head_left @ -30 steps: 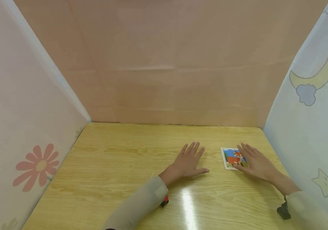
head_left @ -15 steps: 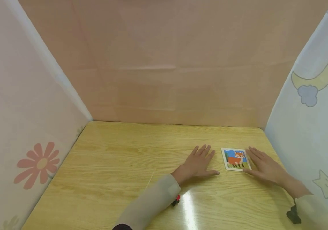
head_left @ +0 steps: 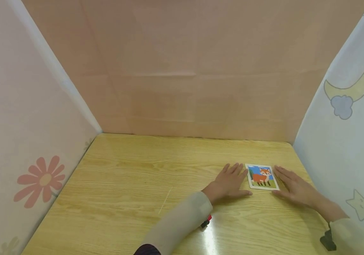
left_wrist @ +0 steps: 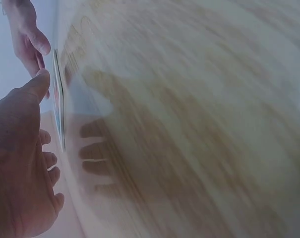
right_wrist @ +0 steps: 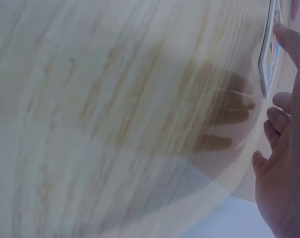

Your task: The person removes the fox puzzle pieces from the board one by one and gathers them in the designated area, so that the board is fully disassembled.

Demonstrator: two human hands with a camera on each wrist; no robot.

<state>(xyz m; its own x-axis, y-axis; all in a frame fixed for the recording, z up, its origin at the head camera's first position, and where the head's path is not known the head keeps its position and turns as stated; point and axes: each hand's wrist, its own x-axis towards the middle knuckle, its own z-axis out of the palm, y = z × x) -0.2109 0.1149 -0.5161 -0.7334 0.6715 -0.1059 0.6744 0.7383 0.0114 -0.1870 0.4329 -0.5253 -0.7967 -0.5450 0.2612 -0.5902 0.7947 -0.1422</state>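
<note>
A square fox picture [head_left: 262, 177] with a white border lies flat at the right of the table, between the two hands. On its left side is the left hand [head_left: 231, 182], palm down with fingers spread, fingertips close to the border. The right hand [head_left: 295, 187] lies along the opposite side, its fingers straight and near the right edge. Seen edge-on in the left wrist view, the picture [left_wrist: 59, 101] is thin, beside the left hand [left_wrist: 21, 158]. In the right wrist view the right hand [right_wrist: 288, 148] is near the picture's corner [right_wrist: 266, 79]. Whether fingertips touch the border, I cannot tell.
The wooden table [head_left: 121, 184] meets a plain peach backdrop [head_left: 182, 88] behind. Patterned cloth walls stand at the left [head_left: 41, 106] and right [head_left: 360, 148]. A small red and black item [head_left: 206, 222] shows beside the left sleeve, and a dark item [head_left: 328, 241] at the right cuff.
The left hand has moved right, up to the picture's left side. The right hand has drawn back right from over the picture, uncovering it. The picture has stayed nearly in place.
</note>
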